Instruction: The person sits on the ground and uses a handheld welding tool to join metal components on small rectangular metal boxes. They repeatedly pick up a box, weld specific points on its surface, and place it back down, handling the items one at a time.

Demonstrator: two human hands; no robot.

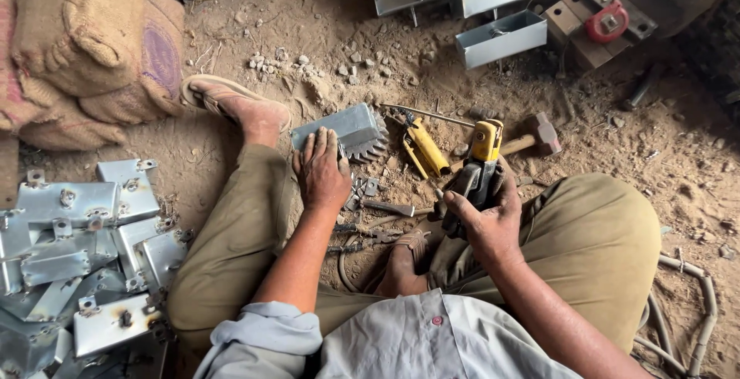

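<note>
just above the middle of the frame lies a grey sheet-metal bracket (347,126), a folded piece with a toothed, comb-like edge on its right side. its long axis runs from lower left to upper right across the dirt floor (663,148), and the teeth fan out toward the right. the left hand (322,169) rests flat on its near end, palm down, fingers together and stretched toward the top of the frame, pressing rather than clamping; the thumb side is hard to read. so the bracket lies straight ahead of those fingertips and partly under them.

the right hand (484,221) sits lower and to the right, well apart from the bracket, fingers wrapped tight around the dark handles of a hand riveter (479,169) whose yellow head points up the frame. the left hand is clearly the nearer one to the bracket; the riveter's head stands to the right of the toothed edge, with small loose tools lying between.

between them lies a yellow-handled tool (425,148), and beyond it a hammer (532,139) with its wooden handle slanting down-left. a sandalled foot (239,105) is planted left of the bracket. at the lower left a heap of finished metal brackets (85,256) is stacked; burlap sacks (85,40) fill the upper left, and more folded metal channels (493,9) lie at the top.
</note>
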